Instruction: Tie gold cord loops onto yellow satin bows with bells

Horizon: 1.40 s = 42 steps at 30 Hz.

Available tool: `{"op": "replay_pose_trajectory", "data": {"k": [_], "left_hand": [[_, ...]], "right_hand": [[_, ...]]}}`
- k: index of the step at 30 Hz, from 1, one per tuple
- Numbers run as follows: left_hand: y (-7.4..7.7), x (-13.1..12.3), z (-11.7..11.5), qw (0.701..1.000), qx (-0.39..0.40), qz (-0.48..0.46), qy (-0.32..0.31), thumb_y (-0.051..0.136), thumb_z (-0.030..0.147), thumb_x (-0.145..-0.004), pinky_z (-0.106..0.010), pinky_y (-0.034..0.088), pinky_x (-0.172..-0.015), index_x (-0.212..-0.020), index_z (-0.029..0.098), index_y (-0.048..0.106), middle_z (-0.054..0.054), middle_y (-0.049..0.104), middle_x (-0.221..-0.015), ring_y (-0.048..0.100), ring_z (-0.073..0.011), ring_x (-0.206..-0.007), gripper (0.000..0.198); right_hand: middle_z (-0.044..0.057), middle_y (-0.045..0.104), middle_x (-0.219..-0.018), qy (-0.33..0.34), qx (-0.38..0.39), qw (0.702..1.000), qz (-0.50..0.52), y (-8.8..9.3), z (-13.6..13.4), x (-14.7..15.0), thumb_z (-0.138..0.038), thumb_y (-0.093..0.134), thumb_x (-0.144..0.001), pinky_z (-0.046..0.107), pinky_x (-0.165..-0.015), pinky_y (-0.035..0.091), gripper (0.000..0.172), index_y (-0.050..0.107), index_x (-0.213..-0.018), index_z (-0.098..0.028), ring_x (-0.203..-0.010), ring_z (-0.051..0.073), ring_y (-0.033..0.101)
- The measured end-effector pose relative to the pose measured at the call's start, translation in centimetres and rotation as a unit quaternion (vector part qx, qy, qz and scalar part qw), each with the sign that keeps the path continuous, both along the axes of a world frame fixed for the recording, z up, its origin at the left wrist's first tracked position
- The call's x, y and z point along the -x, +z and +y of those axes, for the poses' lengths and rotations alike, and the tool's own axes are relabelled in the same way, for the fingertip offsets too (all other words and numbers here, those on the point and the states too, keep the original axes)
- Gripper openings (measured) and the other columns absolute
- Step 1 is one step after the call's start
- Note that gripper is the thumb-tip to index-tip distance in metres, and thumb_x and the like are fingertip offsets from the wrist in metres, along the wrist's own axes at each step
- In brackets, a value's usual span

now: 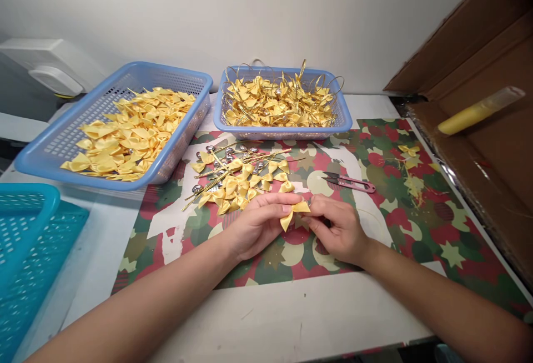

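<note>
My left hand (259, 223) and my right hand (338, 228) meet over the patterned mat (387, 207), both pinching one small yellow satin bow (293, 212) between their fingertips. Just beyond them lies a loose pile of yellow bows, gold cords and small silver bells (239, 177). A blue basket (62, 141) at the back left holds several plain yellow bows. A second blue basket (287, 129) at the back centre holds bows with gold cord loops.
Pink-handled thread snips (348, 181) lie on the mat right of the pile. A teal basket (29, 241) sits at the left edge. An open cardboard box (478, 146) with a yellow tube (478, 110) stands at the right. A white wall is behind.
</note>
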<state>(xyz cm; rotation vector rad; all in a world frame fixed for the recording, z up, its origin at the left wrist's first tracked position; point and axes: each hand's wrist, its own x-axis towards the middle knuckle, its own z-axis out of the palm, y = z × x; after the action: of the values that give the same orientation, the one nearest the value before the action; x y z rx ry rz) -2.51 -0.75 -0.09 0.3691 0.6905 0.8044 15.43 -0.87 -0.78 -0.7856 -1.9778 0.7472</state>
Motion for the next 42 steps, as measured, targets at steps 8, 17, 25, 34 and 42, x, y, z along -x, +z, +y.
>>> {"op": "replay_pose_trajectory", "data": {"k": [8,17,25,34,42], "left_hand": [[0.05,-0.05,0.09,1.0,-0.003,-0.006,0.007,0.08,0.019,-0.059,-0.024,0.044,-0.068,-0.076,0.014,0.077,-0.001,0.064,-0.06,0.052,-0.0104,-0.059,0.018],[-0.14,-0.18,-0.02,1.0,0.002,-0.005,0.025,0.083,0.016,-0.056,-0.02,0.042,-0.061,-0.075,0.013,0.077,-0.001,0.067,-0.066,0.052,-0.0071,-0.059,0.021],[-0.12,-0.15,-0.05,1.0,0.001,-0.012,0.024,0.084,0.016,-0.057,-0.019,0.043,-0.059,-0.076,0.014,0.078,-0.002,0.068,-0.066,0.052,-0.0059,-0.056,0.02],[0.17,-0.22,-0.16,1.0,-0.009,-0.019,0.015,0.085,0.016,-0.058,-0.02,0.043,-0.058,-0.077,0.016,0.078,-0.002,0.069,-0.069,0.053,-0.0059,-0.054,0.02],[0.25,-0.42,-0.07,0.999,-0.023,-0.012,0.036,0.085,0.019,-0.058,-0.02,0.044,-0.062,-0.077,0.015,0.078,-0.002,0.069,-0.073,0.052,-0.0062,-0.059,0.021]], "right_hand": [[-0.003,0.054,-0.061,-0.005,0.016,1.0,0.008,-0.04,0.12,0.02,-0.005,0.052,-0.086,0.022,-0.053,0.04,0.017,0.056,-0.078,-0.02,-0.056,0.01,0.045],[-0.002,0.059,-0.064,0.009,0.046,0.999,0.017,-0.2,0.18,-0.12,-0.008,0.054,-0.087,0.022,-0.055,0.043,0.014,0.061,-0.082,-0.02,-0.058,0.01,0.05],[-0.002,0.057,-0.063,0.019,0.074,0.997,0.031,-0.41,0.26,-0.27,-0.009,0.053,-0.088,0.023,-0.056,0.042,0.015,0.062,-0.081,-0.019,-0.058,0.01,0.049],[-0.002,0.059,-0.063,0.015,0.09,0.995,0.034,-0.67,0.22,-0.39,-0.01,0.053,-0.088,0.024,-0.056,0.043,0.015,0.063,-0.081,-0.02,-0.059,0.011,0.051],[0.0,0.061,-0.071,0.001,0.083,0.997,-0.005,-0.36,0.28,-0.14,-0.013,0.053,-0.09,0.025,-0.06,0.045,0.012,0.061,-0.085,-0.02,-0.066,0.013,0.055]]}}
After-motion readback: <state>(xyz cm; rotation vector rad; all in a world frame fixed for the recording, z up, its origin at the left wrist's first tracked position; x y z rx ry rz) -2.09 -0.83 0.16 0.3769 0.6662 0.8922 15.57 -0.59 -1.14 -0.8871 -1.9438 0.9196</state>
